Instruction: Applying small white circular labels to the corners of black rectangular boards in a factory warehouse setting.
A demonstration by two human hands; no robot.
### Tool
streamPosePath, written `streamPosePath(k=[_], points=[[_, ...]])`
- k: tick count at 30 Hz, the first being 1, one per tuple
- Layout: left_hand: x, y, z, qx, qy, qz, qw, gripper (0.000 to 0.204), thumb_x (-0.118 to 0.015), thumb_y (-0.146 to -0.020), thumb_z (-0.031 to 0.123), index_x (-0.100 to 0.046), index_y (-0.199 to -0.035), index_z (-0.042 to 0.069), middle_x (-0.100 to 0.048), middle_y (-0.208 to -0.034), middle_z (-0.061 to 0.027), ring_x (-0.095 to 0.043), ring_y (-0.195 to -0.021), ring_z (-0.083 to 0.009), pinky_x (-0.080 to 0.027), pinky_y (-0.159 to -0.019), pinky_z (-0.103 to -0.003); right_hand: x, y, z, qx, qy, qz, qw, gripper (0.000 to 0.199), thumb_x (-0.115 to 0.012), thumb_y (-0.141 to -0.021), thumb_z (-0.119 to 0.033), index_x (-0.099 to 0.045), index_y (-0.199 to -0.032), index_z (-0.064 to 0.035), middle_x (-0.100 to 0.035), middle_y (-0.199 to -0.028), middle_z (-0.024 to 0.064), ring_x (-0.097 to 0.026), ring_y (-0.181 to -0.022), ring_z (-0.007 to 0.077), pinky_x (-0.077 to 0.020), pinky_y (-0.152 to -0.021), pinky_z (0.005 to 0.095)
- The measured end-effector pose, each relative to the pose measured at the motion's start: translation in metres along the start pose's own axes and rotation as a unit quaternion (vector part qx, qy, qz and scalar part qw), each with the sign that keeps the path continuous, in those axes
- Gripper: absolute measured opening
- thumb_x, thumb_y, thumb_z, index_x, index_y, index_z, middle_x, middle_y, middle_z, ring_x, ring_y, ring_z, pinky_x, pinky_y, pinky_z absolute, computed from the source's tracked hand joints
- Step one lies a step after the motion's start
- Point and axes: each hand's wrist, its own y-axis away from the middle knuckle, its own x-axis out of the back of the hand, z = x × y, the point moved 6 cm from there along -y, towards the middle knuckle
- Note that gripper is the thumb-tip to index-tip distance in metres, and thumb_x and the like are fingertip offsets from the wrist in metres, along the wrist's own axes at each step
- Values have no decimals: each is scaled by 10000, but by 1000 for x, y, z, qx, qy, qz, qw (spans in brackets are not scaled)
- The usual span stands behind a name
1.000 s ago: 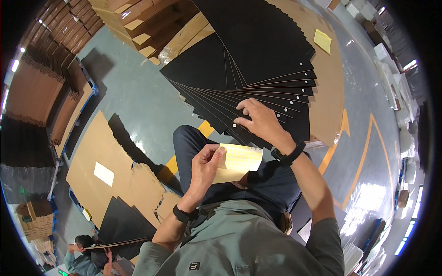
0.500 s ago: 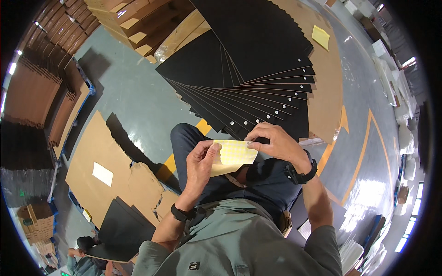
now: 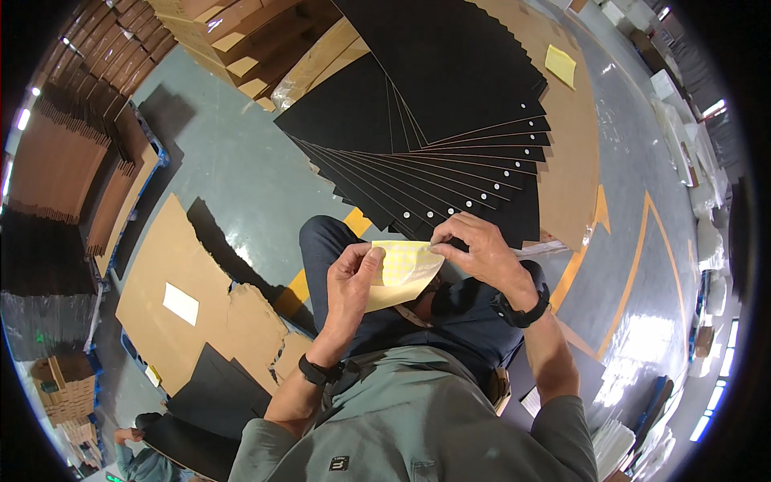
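A pale yellow sheet of small round stickers (image 3: 405, 267) is held up above my lap. My left hand (image 3: 352, 281) pinches its left edge, thumb in front. At the upper right corner, my right hand (image 3: 475, 247) has thumb and forefinger closed on the sheet's edge; whether a single sticker is between them is too small to tell. The sheet bows, and its lower part curls forward. Just beyond my hands, black boards (image 3: 450, 173) lie fanned out in a stack, several with a small white round sticker near the edge.
Brown cardboard (image 3: 566, 189) lies under the fanned boards, with a yellow paper (image 3: 560, 66) on it. To the left, a torn cardboard sheet (image 3: 205, 273) bears a white paper (image 3: 181, 304). At lower left a person (image 3: 148, 458) handles a black board (image 3: 193, 442). Stacked brown boards (image 3: 60, 169) stand farther left.
The sticker sheet now bends more, its right side curling as my right hand shifts slightly. At lower left the other person's black board has moved lower.
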Motion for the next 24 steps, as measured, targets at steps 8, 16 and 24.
streamPosePath(k=[8,16,24], points=[[6,-2,-2,1,-12,6,1000,228,-621,-964,225,-650,-1002,2,-635,-842,3,-559,-766,-49,-454,-706,-210,2,-6,-6,11,16,-1,1000,115,-686,-817,-90,-631,-899,-31,-637,-823,66,-618,-827,220,-503,-738,325],[19,-2,-11,7,-31,30,999,242,-612,-968,223,-653,-1009,-12,-656,-876,-5,-564,-773,-51,-459,-707,-214,-25,-56,15,-56,-55,-36,996,125,-658,-830,-130,-646,-888,-20,-647,-807,75,-630,-714,200,-501,-668,328],[28,5,-11,14,-16,41,999,243,-614,-966,221,-655,-1017,-13,-658,-886,-3,-565,-781,-54,-458,-714,-213,-62,-97,15,-11,103,-94,990,133,-642,-821,-176,-669,-831,-46,-664,-762,76,-646,-708,247,-493,-633,367]])
